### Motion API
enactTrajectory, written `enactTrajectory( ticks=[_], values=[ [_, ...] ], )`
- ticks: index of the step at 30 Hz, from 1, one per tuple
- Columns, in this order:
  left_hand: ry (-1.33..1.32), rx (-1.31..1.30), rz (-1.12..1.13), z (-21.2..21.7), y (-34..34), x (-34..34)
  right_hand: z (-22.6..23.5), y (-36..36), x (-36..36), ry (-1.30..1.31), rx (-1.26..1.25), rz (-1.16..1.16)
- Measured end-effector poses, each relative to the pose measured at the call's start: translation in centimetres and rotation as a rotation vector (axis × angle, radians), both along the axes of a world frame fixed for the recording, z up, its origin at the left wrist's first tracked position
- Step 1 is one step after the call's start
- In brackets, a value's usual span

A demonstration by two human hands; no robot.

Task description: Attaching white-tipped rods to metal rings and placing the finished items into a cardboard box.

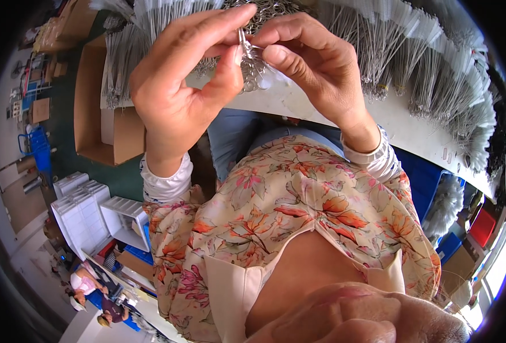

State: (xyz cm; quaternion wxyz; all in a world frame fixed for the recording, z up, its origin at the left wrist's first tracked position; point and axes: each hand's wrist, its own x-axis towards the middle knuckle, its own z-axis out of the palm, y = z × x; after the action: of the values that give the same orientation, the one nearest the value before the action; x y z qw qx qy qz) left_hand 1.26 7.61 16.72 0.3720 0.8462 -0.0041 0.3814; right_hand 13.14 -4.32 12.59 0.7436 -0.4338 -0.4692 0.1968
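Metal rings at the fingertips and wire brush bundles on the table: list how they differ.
Shape: the metal rings are small loops; the wire brush bundles are long, thin wires with pale, bristly ends.
Place: the metal rings are held at the fingertips of the left hand; the wire brush bundles lie on the table.
Shared: both look silvery.

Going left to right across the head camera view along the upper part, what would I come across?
Large open cardboard box, left hand, cluster of small metal rings, right hand, long row of bundled wire brushes.
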Motion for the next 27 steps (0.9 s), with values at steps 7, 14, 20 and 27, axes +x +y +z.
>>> enactTrajectory(
  ticks=[7, 14, 20, 27],
  values=[
    [0.034, 0.03, 0.012, 0.3, 3.0, -3.2, -0.6, 2.2, -1.2, 0.168, -0.231, 0.212],
    [-0.054, -1.162, -0.267, -1.3, 3.5, -11.6, 0.6, 6.3, -5.5, 0.022, -0.204, 0.523],
    [0.1, 0.037, 0.35, -1.9, 3.7, -18.1, 0.7, 9.6, -11.3, 0.156, -0.48, 0.719],
    [0.096, -1.151, 0.172, -3.3, 3.1, -22.7, -1.0, 11.1, -13.8, 0.147, -0.639, 0.919]
  ],
)
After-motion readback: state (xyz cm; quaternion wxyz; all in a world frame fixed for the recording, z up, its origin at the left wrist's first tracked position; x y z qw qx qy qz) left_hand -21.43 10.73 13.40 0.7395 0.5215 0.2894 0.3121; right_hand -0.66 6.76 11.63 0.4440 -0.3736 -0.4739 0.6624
